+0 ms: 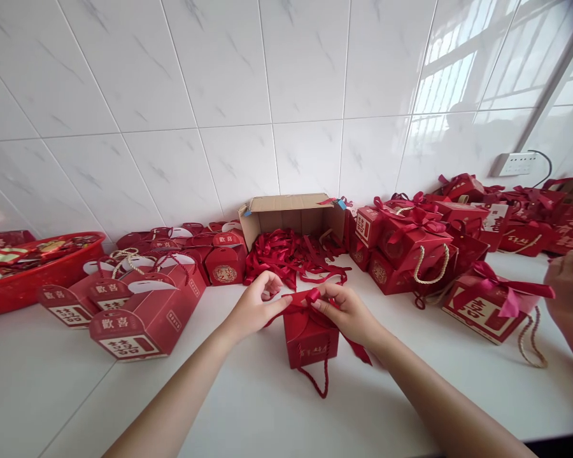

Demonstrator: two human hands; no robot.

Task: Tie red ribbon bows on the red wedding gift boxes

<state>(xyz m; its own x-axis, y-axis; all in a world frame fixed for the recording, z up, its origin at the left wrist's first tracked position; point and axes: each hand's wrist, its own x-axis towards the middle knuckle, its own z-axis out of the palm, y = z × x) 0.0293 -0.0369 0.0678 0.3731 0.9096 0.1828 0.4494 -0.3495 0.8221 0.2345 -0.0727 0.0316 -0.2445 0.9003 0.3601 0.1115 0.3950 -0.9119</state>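
A small red gift box (pixel 312 346) stands upright in front of me, its red cord handle hanging down the near side. Red ribbon (pixel 363 352) runs across its top, and one tail trails off to the right. My left hand (pixel 258 305) pinches the ribbon at the box's upper left edge, thumb and fingers together. At the upper right, my right hand (pixel 346 312) is closed on a loop of the same ribbon. Behind the box, a heap of loose red ribbons (pixel 279 251) spills from an open cardboard box (pixel 291 216).
Red boxes without bows (pixel 134 324) stand at left, near a red basin (pixel 42 270) of small packets. Ribbon-tied boxes (pixel 410 245) are stacked at right. One bow-topped box (pixel 489 302) sits by another person's hand (pixel 570 292). A power strip (pixel 518 164) is on the tiled wall.
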